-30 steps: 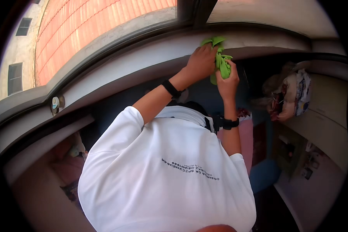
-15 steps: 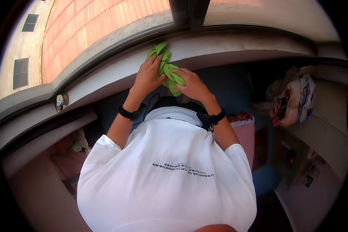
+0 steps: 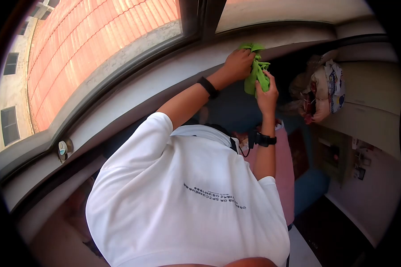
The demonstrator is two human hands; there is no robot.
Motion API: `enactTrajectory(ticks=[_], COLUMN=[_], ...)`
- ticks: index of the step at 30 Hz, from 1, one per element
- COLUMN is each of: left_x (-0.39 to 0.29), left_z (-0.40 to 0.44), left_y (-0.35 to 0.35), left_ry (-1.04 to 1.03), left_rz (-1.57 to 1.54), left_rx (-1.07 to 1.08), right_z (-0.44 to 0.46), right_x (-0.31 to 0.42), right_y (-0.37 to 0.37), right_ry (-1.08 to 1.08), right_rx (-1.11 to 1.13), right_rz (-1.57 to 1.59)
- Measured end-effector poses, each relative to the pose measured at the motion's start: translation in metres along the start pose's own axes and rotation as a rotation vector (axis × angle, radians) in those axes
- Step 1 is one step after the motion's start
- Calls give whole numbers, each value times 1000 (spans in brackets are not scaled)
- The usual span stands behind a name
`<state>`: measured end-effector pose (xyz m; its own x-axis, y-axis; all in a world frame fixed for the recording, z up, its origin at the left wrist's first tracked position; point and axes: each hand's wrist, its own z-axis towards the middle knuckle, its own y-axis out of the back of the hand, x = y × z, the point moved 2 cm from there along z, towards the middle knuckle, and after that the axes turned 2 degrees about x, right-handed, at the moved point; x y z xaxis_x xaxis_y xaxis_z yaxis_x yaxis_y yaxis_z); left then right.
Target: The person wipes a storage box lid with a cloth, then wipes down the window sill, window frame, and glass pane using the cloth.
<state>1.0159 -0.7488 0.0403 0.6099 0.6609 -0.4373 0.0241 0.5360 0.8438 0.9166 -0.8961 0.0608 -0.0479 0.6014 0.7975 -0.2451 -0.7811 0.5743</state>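
Note:
A crumpled green cloth (image 3: 252,79) is held between my two hands at the window sill (image 3: 165,90). My left hand (image 3: 239,65) is closed on its upper part, against the sill's surface. Lower down and to the right, my right hand (image 3: 267,92) grips the cloth's other end, off the sill's front edge. Part of the cloth hangs down between the hands. Each wrist wears a black band.
A dark window frame (image 3: 192,26) runs behind the sill, with a red tiled roof outside. At the right, a stuffed plastic bag (image 3: 327,91) stands by a pale cabinet (image 3: 370,115). A small white object (image 3: 63,149) sits at the sill's left end.
Both hands have moved right along the sill with the cloth, and my left arm now stretches farther across. The view has turned to the right.

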Motion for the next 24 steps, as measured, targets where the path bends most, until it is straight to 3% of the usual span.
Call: enactTrajectory(ticks=[2, 4, 8, 12, 14, 18, 20, 24], left_x=[2, -2, 3, 35, 45, 46, 47, 45], left_z=[-12, -46, -111, -169, -187, -192, -186, -159], left_y=[12, 47, 131, 168, 167, 155, 145, 122], left_ry=[-17, -30, 151, 322, 339, 259, 191, 105], left_rz=[-21, -1, 43, 118, 105, 122, 115, -11], left_rx=[-6, -175, -84, 3, 33, 14, -6, 46], right_z=[1, 0, 3, -3, -8, -21, -27, -29], right_x=[8, 31, 66, 105, 113, 120, 120, 87], right_y=[-1, -9, -41, -90, -112, -124, -120, -117], right_ry=[-10, 81, 243, 309, 419, 451, 277, 294], right_rx=[0, 51, 197, 386, 538, 621, 699, 530], right_rz=[-12, 0, 85, 151, 125, 67, 19, 30])
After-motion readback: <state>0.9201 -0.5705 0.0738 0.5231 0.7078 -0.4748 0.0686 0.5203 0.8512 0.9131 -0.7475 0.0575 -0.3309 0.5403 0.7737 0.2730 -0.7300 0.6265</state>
